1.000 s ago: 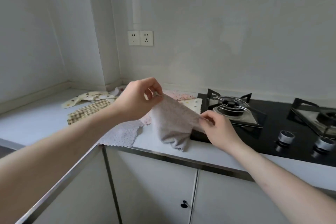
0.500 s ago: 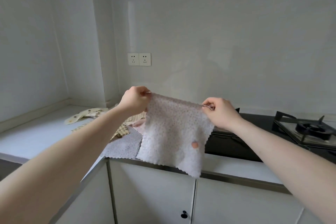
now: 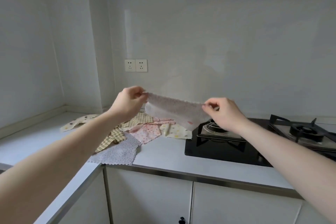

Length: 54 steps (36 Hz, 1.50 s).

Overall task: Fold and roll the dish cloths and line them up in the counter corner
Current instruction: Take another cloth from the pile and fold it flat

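Note:
A pale pink dotted dish cloth (image 3: 177, 112) hangs stretched in the air above the counter. My left hand (image 3: 130, 102) pinches its left top corner and my right hand (image 3: 224, 112) pinches its right top corner. Its lower edge swings away from me, over the stove's left burner. Below lie several loose cloths in a heap: a lilac dotted one (image 3: 118, 152) at the counter's front edge, a tan checked one (image 3: 116, 135), a pink floral one (image 3: 145, 132), a cream dotted one (image 3: 177, 132) and a cream spotted one (image 3: 78, 122) toward the corner.
A black gas stove (image 3: 218, 148) with metal pan supports sits on the white counter (image 3: 163, 154) to the right of the cloths. Two wall sockets (image 3: 136, 65) are above the corner. Cabinet doors (image 3: 149, 198) are below the counter edge.
Both hands lifted the pink cloth off the counter and spread it by its top corners. Since half a second ago its hanging part has swung up and away from me.

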Tool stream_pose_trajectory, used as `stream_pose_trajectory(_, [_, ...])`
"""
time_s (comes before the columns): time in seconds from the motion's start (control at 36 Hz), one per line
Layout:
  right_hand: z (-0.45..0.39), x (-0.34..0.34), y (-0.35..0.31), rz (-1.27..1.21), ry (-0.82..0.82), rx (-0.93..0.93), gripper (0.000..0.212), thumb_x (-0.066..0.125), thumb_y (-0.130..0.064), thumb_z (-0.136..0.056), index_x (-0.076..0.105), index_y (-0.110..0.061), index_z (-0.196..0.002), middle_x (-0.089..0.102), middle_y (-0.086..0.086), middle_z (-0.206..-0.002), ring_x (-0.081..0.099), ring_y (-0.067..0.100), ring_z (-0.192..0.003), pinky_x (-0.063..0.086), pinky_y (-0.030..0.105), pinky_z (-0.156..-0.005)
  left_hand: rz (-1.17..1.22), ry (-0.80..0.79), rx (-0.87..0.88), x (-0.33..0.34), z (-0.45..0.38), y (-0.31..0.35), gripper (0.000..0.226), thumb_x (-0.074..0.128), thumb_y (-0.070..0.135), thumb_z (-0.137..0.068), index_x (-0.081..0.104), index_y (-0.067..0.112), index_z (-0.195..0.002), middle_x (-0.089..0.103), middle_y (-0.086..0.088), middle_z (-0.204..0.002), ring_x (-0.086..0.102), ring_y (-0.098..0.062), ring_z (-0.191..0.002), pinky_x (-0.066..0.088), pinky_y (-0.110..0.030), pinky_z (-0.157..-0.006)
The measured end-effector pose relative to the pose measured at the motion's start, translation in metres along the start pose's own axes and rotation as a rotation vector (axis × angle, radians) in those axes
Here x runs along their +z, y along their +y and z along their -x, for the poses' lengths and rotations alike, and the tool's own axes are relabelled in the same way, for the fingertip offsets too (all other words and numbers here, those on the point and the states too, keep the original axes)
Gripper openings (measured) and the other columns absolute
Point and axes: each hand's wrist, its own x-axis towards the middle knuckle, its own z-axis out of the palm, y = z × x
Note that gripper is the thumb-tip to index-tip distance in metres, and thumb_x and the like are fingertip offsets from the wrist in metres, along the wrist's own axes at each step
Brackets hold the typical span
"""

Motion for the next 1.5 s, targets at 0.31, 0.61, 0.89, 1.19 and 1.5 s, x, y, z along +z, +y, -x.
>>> stream_pose_trajectory(0.31, [0.084,0.054,0.062,0.152,-0.489,0.073,0.015,0.062,-0.027,-0.094,0.074,-0.034,-0.088,0.072,-0.009,-0.078,0.053,0.006,-0.062,0.047,0.025,-0.066,-0.253,-0.602,-0.107,0.033,0.085,-0.070,0.013,0.063,0.018,-0.096,0.069,0.024,-0.086,0.074,0.006,-0.086,0.070,-0.005,-0.066,0.058,-0.025,-0.066])
stream_pose_trajectory(0.61, [0.054,0.076,0.074,-0.055,-0.225,0.245,0.014,0.069,-0.024,-0.093,0.069,-0.038,-0.092,0.069,-0.015,-0.085,0.066,0.006,-0.083,0.051,0.025,-0.074,-0.193,-0.495,-0.312,0.051,0.064,-0.101,0.016,0.061,0.027,-0.094,0.068,0.017,-0.084,0.075,-0.001,-0.084,0.074,-0.014,-0.070,0.050,-0.026,-0.055])
stream_pose_trajectory(0.89, [0.015,0.123,0.086,-0.070,-0.063,0.356,0.009,0.067,-0.022,-0.094,0.066,-0.028,-0.101,0.070,-0.014,-0.075,0.065,0.009,-0.084,0.051,0.030,-0.075,-0.334,-0.358,-0.373,0.086,0.037,-0.125,0.022,0.051,0.025,-0.092,0.054,0.019,-0.070,0.064,-0.001,-0.073,0.060,-0.020,-0.068,0.041,-0.028,-0.057])
stream_pose_trajectory(1.19, [0.011,0.165,0.105,0.062,-0.017,0.377,0.009,0.059,-0.033,-0.097,0.065,-0.030,-0.103,0.062,-0.018,-0.093,0.059,0.012,-0.097,0.051,0.032,-0.080,-0.524,-0.210,-0.312,0.120,0.030,-0.158,0.019,0.043,0.042,-0.095,0.050,0.025,-0.096,0.057,0.003,-0.100,0.056,-0.020,-0.090,0.043,-0.035,-0.076])
stream_pose_trajectory(1.5, [0.013,0.174,0.109,0.264,-0.079,0.325,0.030,0.047,-0.055,-0.094,0.064,-0.035,-0.110,0.059,-0.012,-0.115,0.049,0.015,-0.107,0.043,0.036,-0.094,-0.441,-0.184,-0.219,0.129,0.026,-0.181,0.017,0.054,0.049,-0.082,0.056,0.033,-0.088,0.053,0.012,-0.095,0.053,-0.015,-0.090,0.043,-0.034,-0.082])
